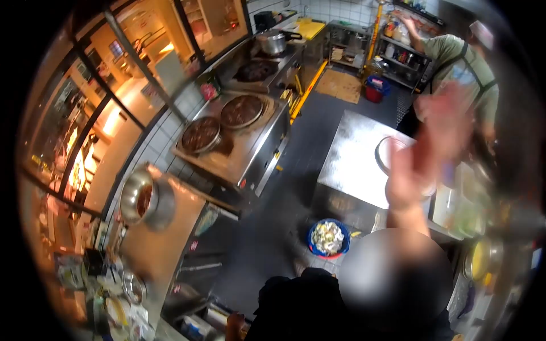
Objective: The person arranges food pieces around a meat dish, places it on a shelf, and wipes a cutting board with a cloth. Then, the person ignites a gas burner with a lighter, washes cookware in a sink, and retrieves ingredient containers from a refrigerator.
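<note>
My right hand [429,148] is raised at the right, over the steel-topped table [355,153]. Motion smears it, but the thumb stands apart from the stretched fingers and nothing shows in it. Behind it a round, pale dish [387,156] on the table is partly hidden. Low at the bottom edge, my left hand [234,324] is small and dim beside my dark clothing, near the counter with open drawers; its fingers do not show clearly. On the floor between counter and table stands a blue basket [311,243] filled with pale, whitish pieces.
A stove [253,153] at the left carries two round dark pans. A steel pot [162,204] stands on the left counter [145,250]. A co-worker in a green shirt [449,62] reaches toward the shelves [398,54]. Clear tubs [463,199] are at the right.
</note>
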`<state>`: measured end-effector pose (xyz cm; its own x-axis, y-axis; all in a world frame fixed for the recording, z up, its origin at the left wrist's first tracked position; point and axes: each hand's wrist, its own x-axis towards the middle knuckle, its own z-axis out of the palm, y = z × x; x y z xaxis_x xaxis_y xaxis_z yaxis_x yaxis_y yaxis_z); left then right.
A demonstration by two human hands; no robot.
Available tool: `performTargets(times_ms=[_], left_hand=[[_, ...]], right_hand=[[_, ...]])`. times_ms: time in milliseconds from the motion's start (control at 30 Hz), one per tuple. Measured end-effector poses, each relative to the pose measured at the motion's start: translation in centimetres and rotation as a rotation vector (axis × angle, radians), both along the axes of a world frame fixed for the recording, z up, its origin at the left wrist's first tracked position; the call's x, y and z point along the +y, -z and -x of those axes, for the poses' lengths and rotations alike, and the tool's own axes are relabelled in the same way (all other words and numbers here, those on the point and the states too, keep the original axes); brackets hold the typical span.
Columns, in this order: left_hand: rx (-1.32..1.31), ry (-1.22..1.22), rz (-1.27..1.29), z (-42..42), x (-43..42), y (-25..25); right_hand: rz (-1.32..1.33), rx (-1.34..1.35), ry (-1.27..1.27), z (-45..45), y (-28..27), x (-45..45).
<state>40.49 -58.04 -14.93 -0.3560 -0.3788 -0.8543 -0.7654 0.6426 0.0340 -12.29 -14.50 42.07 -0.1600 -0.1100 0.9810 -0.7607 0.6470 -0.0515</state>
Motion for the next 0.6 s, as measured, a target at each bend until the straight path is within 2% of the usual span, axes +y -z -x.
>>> performTargets(times_ms=[33, 67, 100, 200, 233, 267, 300, 400, 533, 600], left_hand=[[0.182, 0.118, 0.056, 1.4, -0.6, -0.2], [0.371, 0.231, 0.117, 3.2, -1.1, -0.2], [0.351, 0.051, 0.079, 6.6, -0.5, -3.5], [0.598, 0.195, 0.165, 12.4, -3.7, 1.5], [0.825, 0.421, 0.356, 15.1, -3.7, 3.3], [0.659, 0.168, 0.164, 17.9, -5.6, 2.0], [0.655, 0.106, 0.124, 22.2, -6.1, 0.2], [0.786, 0.108, 0.106, 35.3, -7.4, -6.7], [0.900, -0.033, -0.011, 51.0, -10.0, -15.8], [1.053, 0.000, -0.092, 57.9, -12.7, -14.6]], right_hand=[[-0.015, -0.190, -0.001, 3.6, 3.3, -2.1], [0.011, -0.406, -0.107, 6.8, 8.1, -3.9], [-0.081, -0.521, -0.101, 10.2, 13.2, -5.4], [-0.569, -1.047, 0.189, 15.0, 26.7, -7.2], [-0.654, -1.191, 0.236, 16.6, 30.5, -7.5], [-0.742, -1.337, 0.285, 17.9, 33.9, -7.5], [-0.797, -1.414, 0.334, 19.4, 37.2, -7.4], [-0.823, -1.620, 0.449, 23.0, 42.6, -7.1], [-0.839, -1.734, 0.544, 25.1, 44.6, -7.0], [-0.824, -1.750, 0.584, 27.4, 43.8, -8.1]])
